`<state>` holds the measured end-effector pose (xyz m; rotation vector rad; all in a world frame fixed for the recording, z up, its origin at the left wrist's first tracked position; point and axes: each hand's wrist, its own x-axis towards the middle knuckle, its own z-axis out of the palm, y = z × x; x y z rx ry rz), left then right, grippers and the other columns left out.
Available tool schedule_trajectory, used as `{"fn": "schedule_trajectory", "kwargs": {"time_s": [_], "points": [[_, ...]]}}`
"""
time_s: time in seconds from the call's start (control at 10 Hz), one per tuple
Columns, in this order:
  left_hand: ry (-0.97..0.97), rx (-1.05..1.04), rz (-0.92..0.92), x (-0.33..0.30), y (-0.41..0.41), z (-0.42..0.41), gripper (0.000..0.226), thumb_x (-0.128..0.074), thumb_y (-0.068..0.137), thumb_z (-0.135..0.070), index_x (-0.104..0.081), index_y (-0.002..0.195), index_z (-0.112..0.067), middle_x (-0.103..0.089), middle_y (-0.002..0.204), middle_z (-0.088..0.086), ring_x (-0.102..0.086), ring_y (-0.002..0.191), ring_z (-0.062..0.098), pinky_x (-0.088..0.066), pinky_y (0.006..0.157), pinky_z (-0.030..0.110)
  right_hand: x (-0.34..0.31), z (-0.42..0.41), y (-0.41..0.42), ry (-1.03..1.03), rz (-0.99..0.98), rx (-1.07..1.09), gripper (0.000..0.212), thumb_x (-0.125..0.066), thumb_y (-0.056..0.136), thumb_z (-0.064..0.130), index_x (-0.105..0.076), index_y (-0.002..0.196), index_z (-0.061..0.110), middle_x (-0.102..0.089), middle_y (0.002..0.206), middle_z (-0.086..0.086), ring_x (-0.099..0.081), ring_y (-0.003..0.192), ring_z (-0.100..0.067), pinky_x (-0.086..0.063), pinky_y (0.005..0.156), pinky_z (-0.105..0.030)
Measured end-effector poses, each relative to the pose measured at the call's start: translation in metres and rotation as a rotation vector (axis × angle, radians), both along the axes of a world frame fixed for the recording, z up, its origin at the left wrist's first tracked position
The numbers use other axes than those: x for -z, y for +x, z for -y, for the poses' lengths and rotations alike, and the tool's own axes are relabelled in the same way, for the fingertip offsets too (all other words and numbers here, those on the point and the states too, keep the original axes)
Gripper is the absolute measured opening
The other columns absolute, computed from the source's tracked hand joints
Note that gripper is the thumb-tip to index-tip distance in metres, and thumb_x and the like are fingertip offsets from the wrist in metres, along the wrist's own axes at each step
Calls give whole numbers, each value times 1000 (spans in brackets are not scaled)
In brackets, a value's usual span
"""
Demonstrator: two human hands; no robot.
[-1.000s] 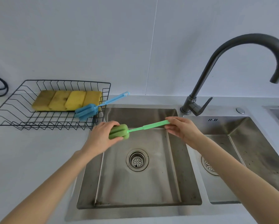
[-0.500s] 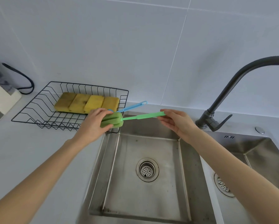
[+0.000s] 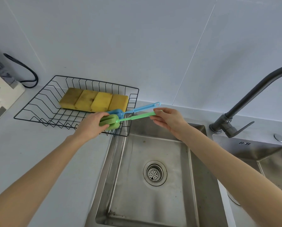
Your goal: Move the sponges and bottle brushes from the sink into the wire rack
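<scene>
**Green brush held over the rack's corner**

Green foam fills the left hand (image 3: 92, 126), which is wrapped around the fat head of the green bottle brush (image 3: 111, 122). The right hand (image 3: 169, 119) pinches the far end of its thin handle between the fingers. So two hands hold one brush, and it hangs level over the near right corner of the black wire rack (image 3: 39, 105).

One blue bottle brush (image 3: 137, 109) is just behind the green one. Its head is down in the rack and its handle sticks out over the rack's edge, toward the wall. That makes two brushes in all.

Four yellow sponges (image 3: 93, 100) lie side by side in a row at the back of the rack.

Two steel sink bowls (image 3: 178, 202) sit next to each other, each with one round drain. One dark tap (image 3: 245, 102) bends over them. I can see no sponge or brush in the bowl on the left.
</scene>
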<state>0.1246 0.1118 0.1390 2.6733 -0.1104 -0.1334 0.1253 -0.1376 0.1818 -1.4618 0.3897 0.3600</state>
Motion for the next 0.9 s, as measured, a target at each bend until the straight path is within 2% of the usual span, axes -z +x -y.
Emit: {"fn": "schedule_trajectory", "kwargs": {"time_s": [0.3, 0.4, 0.5, 0.6, 0.7, 0.8, 0.9], "points": [[41, -29, -168, 13, 17, 5, 47, -63, 82, -21, -50, 126, -13, -61, 122, 13, -56, 110, 30, -46, 90, 41, 17, -6, 10, -175, -19, -38, 23, -55, 92, 8, -58, 113, -1, -65, 92, -10, -65, 47, 1, -55, 56, -11], [70, -54, -203, 17, 24, 8, 48, -63, 82, -21, -48, 127, -16, -59, 125, 12, -55, 112, 30, -46, 91, 41, 24, -6, 11, -220, 0, -62, 20, -56, 91, 8, -58, 110, 1, -62, 81, -5, -65, 58, -4, -55, 55, -10], [81, -58, -215, 17, 26, 9, 47, -63, 82, -20, -49, 126, -16, -59, 125, 12, -55, 112, 30, -46, 91, 40, 26, -7, 10, -262, 22, -76, 15, -57, 91, 9, -58, 105, 5, -62, 82, -5, -63, 67, -9, -56, 61, -14], [81, -28, -261, 15, 26, 9, 49, -62, 82, -17, -47, 128, -13, -56, 127, 14, -53, 114, 30, -43, 92, 38, 27, -5, 9, -372, 46, -86, 18, -57, 91, 12, -59, 107, 6, -61, 91, -10, -61, 79, -18, -56, 81, -28], [88, 23, -311, 13, 27, 9, 48, -61, 82, -16, -46, 128, -10, -56, 127, 15, -52, 115, 30, -43, 93, 37, 25, -4, 7, -469, 58, -125, 23, -57, 91, 17, -58, 112, 7, -58, 91, -6, -56, 81, -18, -55, 85, -31], [132, 94, -327, 7, 27, 12, 44, -56, 85, -19, -46, 126, -8, -56, 126, 16, -52, 113, 30, -43, 91, 36, 18, -1, 2, -629, 87, -213, 38, -54, 92, 25, -50, 127, 11, -58, 107, -6, -53, 83, -16, -45, 74, -24], [122, 83, -309, 3, 25, 14, 48, -53, 87, -22, -41, 131, -8, -54, 129, 15, -50, 117, 29, -42, 94, 37, 13, 2, -3, -720, 88, -268, 47, -53, 93, 28, -42, 135, 12, -56, 129, -11, -55, 100, -22, -42, 82, -26]]}}
